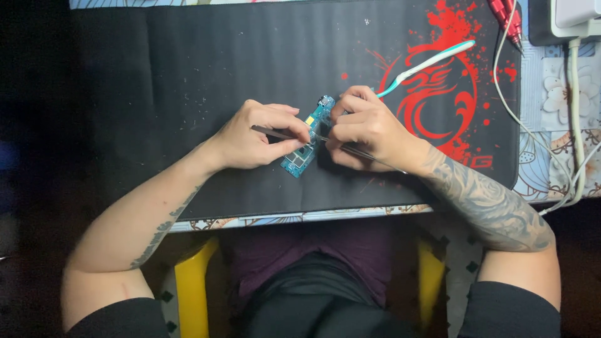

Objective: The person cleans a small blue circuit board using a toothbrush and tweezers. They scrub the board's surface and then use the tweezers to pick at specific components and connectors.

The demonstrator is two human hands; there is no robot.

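Hands meet over a small teal circuit board (pixel 308 145) on the black desk mat (pixel 188 94): left hand (pixel 260 136) pinching a thin metal probe (pixel 275 133), right hand (pixel 366 128) gripping slim metal tweezers (pixel 369 156).

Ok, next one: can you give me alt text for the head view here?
Seen from above, a person's left hand and right hand each hold a thin metal tool against a small blue-green circuit board on a black desk mat with a red dragon print. A white and teal toothbrush lies behind the right hand.
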